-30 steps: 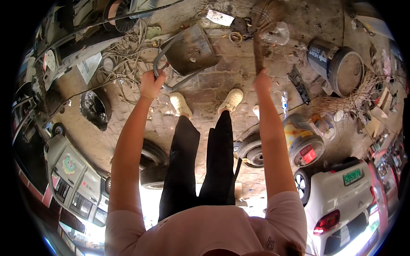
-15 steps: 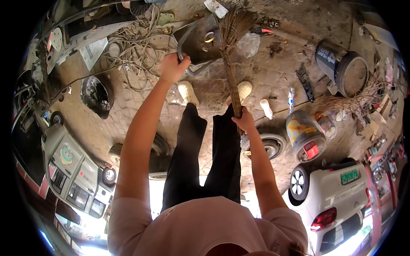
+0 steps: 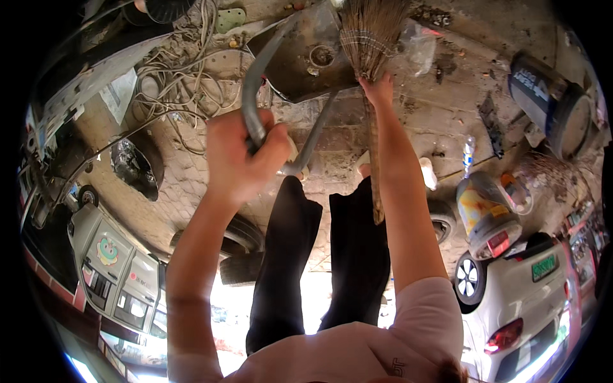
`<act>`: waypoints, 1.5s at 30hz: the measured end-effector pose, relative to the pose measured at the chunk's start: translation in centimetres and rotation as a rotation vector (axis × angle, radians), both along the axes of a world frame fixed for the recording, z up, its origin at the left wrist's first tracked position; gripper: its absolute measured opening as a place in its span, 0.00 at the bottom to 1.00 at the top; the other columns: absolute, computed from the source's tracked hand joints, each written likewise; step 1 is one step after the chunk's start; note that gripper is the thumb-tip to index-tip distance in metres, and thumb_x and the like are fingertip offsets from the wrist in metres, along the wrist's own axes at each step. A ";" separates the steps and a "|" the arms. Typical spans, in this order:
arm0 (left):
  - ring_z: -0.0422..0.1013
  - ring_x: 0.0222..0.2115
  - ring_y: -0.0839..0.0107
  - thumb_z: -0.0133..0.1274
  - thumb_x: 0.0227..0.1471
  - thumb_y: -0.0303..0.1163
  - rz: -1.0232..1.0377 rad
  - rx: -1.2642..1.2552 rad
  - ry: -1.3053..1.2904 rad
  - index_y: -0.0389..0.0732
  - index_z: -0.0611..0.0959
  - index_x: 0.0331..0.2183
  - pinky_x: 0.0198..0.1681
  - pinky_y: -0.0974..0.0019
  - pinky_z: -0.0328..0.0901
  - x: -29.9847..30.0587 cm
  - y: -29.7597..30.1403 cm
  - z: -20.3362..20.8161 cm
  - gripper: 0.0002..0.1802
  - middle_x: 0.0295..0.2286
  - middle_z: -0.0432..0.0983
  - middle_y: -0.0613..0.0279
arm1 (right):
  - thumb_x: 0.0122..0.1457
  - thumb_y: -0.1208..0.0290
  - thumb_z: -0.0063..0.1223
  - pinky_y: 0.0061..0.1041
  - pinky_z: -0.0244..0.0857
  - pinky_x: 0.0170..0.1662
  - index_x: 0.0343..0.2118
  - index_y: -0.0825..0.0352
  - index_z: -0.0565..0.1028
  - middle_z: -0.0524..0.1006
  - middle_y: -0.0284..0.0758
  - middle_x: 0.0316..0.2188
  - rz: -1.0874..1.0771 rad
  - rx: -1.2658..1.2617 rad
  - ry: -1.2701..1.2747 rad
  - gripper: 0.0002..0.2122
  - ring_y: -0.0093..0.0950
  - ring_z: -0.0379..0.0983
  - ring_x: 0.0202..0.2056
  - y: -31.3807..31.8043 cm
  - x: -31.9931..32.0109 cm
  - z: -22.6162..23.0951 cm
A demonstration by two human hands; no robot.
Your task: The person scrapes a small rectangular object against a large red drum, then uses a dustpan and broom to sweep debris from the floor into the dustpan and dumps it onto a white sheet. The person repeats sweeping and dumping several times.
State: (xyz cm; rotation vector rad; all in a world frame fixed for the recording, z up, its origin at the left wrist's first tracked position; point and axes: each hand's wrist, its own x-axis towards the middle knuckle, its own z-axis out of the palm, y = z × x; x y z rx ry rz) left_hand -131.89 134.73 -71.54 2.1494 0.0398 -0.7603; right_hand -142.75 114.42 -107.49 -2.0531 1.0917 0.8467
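My left hand (image 3: 239, 156) is closed round the bent grey metal handle of a dustpan (image 3: 294, 86), holding the handle up toward me. The pan is dark and dirty, and a small ring-shaped thing (image 3: 321, 57) lies inside it. My right hand (image 3: 380, 92) grips a straw broom (image 3: 373, 35) low down, where the stick meets the bristles. Its bristles fan out against the pan's right side, and the stick runs back along my right forearm. Whether the bristles touch the pan I cannot tell.
Tangled hoses (image 3: 172, 89) lie on the left, near a black bowl-like container (image 3: 137, 166). A clear plastic bag (image 3: 418, 48) is right of the broom. Further right are a dark drum (image 3: 543, 96), a bottle (image 3: 469, 156), a bucket (image 3: 482, 204) and a white car (image 3: 523, 300). Tyres (image 3: 242, 236) lie behind my legs.
My right hand has slid from the upper stick to the base of the broom's bristles. My left hand has lifted the dustpan's handle closer to me.
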 end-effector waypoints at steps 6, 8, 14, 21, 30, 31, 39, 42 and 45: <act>0.50 0.10 0.86 0.50 0.40 0.31 -0.008 -0.201 -0.131 0.39 0.65 0.10 0.13 0.76 0.41 0.1 1.3 -0.7 0.16 0.08 0.56 0.74 | 0.38 0.50 0.63 0.35 0.61 0.49 0.57 0.70 0.45 0.59 0.50 0.50 -0.045 -0.296 0.066 0.49 0.43 0.60 0.50 3.2 3.1 -3.9; 0.49 0.10 0.86 0.49 0.43 0.37 0.020 -0.242 -0.115 0.40 0.65 0.11 0.14 0.76 0.40 0.0 1.6 -0.6 0.18 0.09 0.55 0.74 | 0.36 0.50 0.64 0.34 0.63 0.48 0.56 0.73 0.46 0.60 0.51 0.49 0.016 -0.238 0.014 0.50 0.43 0.62 0.48 2.6 3.2 -2.4; 0.49 0.13 0.85 0.48 0.45 0.39 0.007 -0.168 -0.085 0.40 0.65 0.13 0.16 0.75 0.41 0.1 2.3 -0.9 0.19 0.10 0.53 0.75 | 0.39 0.49 0.58 0.40 0.66 0.37 0.43 0.72 0.68 0.73 0.47 0.30 0.114 0.202 -0.270 0.33 0.43 0.70 0.36 -3.8 6.1 2.9; 0.50 0.16 0.87 0.47 0.46 0.28 0.057 -0.179 0.033 0.37 0.71 0.18 0.18 0.77 0.43 -0.7 3.2 -1.4 0.09 0.13 0.57 0.77 | 0.45 0.61 0.53 0.27 0.62 0.39 0.49 0.72 0.64 0.73 0.38 0.33 -0.249 0.639 -0.435 0.29 0.32 0.69 0.34 -12.7 3.2 13.8; 0.53 0.17 0.83 0.47 0.47 0.34 0.068 -0.141 0.022 0.36 0.71 0.24 0.20 0.76 0.47 -0.7 5.4 -1.9 0.10 0.16 0.59 0.73 | 0.42 0.65 0.55 0.29 0.63 0.41 0.48 0.76 0.62 0.74 0.46 0.35 -0.173 0.257 -0.557 0.30 0.33 0.71 0.37 -20.3 -7.5 19.1; 0.53 0.17 0.83 0.47 0.47 0.34 0.086 -0.156 0.038 0.36 0.71 0.25 0.20 0.76 0.47 -0.7 5.7 -1.9 0.10 0.16 0.59 0.73 | 0.42 0.65 0.55 0.29 0.64 0.40 0.49 0.75 0.62 0.74 0.46 0.34 -0.220 0.168 -0.576 0.31 0.33 0.71 0.36 -21.0 -9.2 19.1; 0.52 0.17 0.82 0.46 0.49 0.36 0.101 -0.166 0.095 0.37 0.69 0.29 0.20 0.76 0.47 -1.4 8.1 -1.3 0.11 0.17 0.57 0.71 | 0.47 0.57 0.52 0.38 0.66 0.35 0.55 0.60 0.58 0.75 0.46 0.34 -0.272 -0.663 -0.163 0.32 0.45 0.72 0.34 -32.0 -13.2 14.8; 0.52 0.17 0.81 0.45 0.48 0.38 0.131 -0.129 0.083 0.37 0.68 0.30 0.19 0.75 0.46 -1.3 7.7 -1.0 0.14 0.17 0.58 0.69 | 0.48 0.56 0.52 0.39 0.66 0.36 0.54 0.67 0.58 0.75 0.47 0.33 -0.392 -0.481 -0.143 0.32 0.44 0.72 0.33 -37.2 -11.2 9.1; 0.52 0.16 0.80 0.45 0.48 0.39 -0.032 -0.188 0.069 0.36 0.67 0.30 0.18 0.74 0.45 0.0 7.7 -0.8 0.15 0.17 0.57 0.68 | 0.47 0.57 0.54 0.36 0.66 0.36 0.52 0.73 0.59 0.74 0.49 0.35 -0.483 -0.285 -0.263 0.33 0.42 0.72 0.36 -37.4 -9.2 3.4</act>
